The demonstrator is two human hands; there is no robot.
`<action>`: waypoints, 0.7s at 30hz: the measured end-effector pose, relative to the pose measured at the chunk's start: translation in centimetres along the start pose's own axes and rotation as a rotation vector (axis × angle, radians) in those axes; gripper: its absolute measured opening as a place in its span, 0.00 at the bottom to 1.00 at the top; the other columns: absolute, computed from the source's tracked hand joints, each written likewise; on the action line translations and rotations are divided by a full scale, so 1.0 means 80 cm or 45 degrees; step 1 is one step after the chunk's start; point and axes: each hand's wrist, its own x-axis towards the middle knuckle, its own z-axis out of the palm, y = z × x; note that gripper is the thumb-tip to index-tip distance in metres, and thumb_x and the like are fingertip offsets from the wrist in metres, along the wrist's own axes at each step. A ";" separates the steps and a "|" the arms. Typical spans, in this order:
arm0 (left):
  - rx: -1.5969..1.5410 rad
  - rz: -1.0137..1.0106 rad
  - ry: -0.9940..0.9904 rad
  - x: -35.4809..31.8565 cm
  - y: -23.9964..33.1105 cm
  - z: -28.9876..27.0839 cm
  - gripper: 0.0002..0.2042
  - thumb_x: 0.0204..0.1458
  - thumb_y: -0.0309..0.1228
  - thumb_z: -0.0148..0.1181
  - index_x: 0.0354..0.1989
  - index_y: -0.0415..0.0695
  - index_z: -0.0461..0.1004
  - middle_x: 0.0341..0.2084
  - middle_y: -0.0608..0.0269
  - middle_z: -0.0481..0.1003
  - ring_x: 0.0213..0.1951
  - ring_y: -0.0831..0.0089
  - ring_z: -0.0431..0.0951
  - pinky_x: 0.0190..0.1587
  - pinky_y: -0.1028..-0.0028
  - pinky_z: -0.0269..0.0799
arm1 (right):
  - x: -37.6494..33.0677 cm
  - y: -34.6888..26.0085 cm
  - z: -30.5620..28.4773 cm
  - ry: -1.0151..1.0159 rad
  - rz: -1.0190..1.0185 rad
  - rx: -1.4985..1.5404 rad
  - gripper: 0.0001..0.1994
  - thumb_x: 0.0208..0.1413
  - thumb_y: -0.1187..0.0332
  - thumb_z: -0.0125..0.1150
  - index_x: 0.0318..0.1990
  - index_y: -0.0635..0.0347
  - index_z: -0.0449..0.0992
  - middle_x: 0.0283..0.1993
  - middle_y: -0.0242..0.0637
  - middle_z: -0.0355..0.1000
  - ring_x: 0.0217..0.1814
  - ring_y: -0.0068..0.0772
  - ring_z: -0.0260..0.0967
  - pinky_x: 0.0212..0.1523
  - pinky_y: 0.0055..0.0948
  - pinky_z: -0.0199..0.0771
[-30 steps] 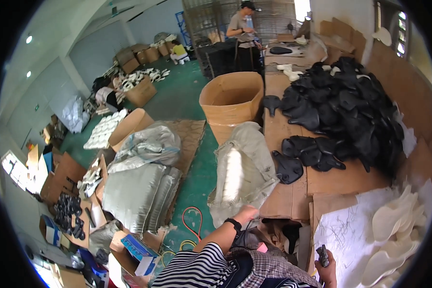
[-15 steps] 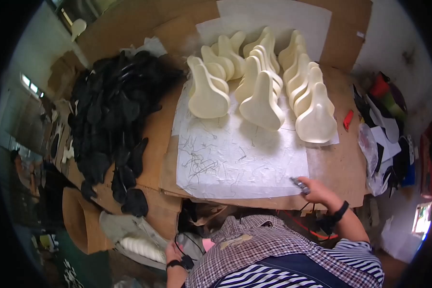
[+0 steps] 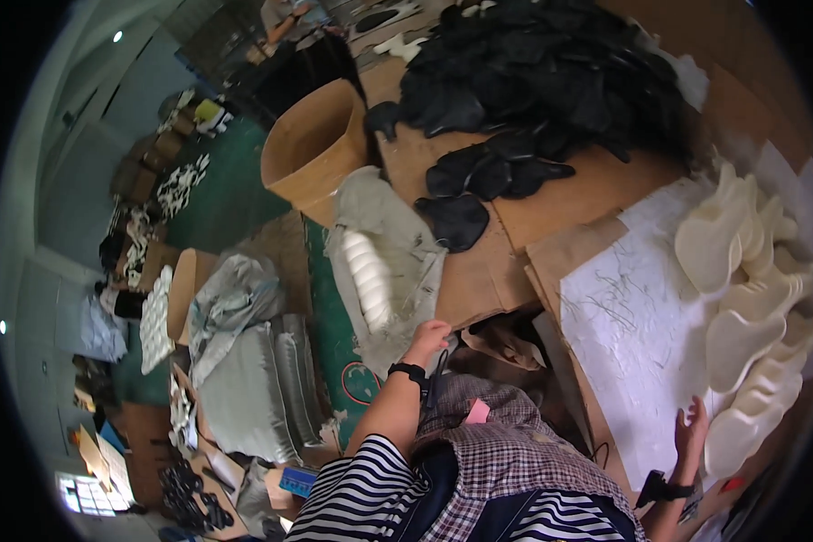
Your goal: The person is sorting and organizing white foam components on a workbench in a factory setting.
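**Right hand (image 3: 691, 434) unclosed; view rotated left**

Since the frame half a second ago, my view has turned left, and the right hand's fingers, then closed around a small grey tool, have come apart. Reference: 12 o'clock is the top of my view.

The cream saddle shells (image 3: 741, 348) stand in overlapping rows at 3 to 4 o'clock. The right hand is just beside them at 4 o'clock, fingers raised and parted; I cannot confirm contact. The woven sack (image 3: 413, 257), near the centre, lies opened around a white ribbed stack (image 3: 370, 285). The left hand (image 3: 431, 336), at 5 to 6 o'clock, is at the sack's lower edge, its fingers bent; I cannot tell whether they grip.

Beyond: white sheet (image 3: 619, 312) at 3 o'clock, black saddle pile (image 3: 551, 72) at 1 o'clock, tall carton (image 3: 312, 185) at 11 o'clock, filled grey bags (image 3: 239, 393) at 8 o'clock.
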 end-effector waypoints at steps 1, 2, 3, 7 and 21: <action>-0.035 -0.010 0.018 0.004 -0.019 -0.022 0.16 0.50 0.36 0.61 0.46 0.45 0.74 0.34 0.63 0.77 0.27 0.71 0.77 0.31 0.73 0.71 | 0.020 -0.046 0.024 -0.030 -0.154 0.035 0.24 0.47 0.76 0.64 0.55 0.63 0.69 0.44 0.44 0.72 0.40 0.35 0.69 0.44 0.31 0.72; -0.068 -0.055 0.118 0.008 -0.036 -0.042 0.15 0.49 0.35 0.61 0.44 0.45 0.75 0.34 0.63 0.77 0.27 0.71 0.77 0.31 0.72 0.72 | 0.034 -0.107 0.040 -0.109 -0.277 0.066 0.23 0.47 0.76 0.64 0.54 0.62 0.70 0.44 0.44 0.73 0.40 0.36 0.70 0.43 0.32 0.72; -0.099 -0.105 0.213 0.012 -0.050 -0.061 0.14 0.49 0.34 0.60 0.43 0.45 0.76 0.33 0.64 0.77 0.27 0.70 0.78 0.31 0.72 0.72 | 0.044 -0.170 0.056 -0.189 -0.393 0.093 0.23 0.47 0.76 0.63 0.53 0.62 0.70 0.43 0.44 0.74 0.39 0.37 0.71 0.43 0.33 0.73; -0.213 -0.197 0.345 0.018 -0.092 -0.129 0.12 0.49 0.33 0.60 0.42 0.44 0.77 0.32 0.64 0.77 0.26 0.70 0.78 0.29 0.72 0.71 | 0.047 -0.394 0.147 -0.653 -0.716 0.231 0.21 0.47 0.73 0.63 0.51 0.63 0.71 0.43 0.50 0.74 0.44 0.48 0.74 0.44 0.36 0.74; 0.507 0.654 0.487 0.105 -0.131 -0.176 0.23 0.45 0.32 0.60 0.53 0.50 0.70 0.57 0.52 0.67 0.59 0.48 0.63 0.61 0.53 0.56 | -0.046 -0.673 0.570 -0.975 -1.787 -0.364 0.22 0.45 0.63 0.62 0.50 0.58 0.71 0.48 0.48 0.70 0.52 0.51 0.66 0.53 0.48 0.67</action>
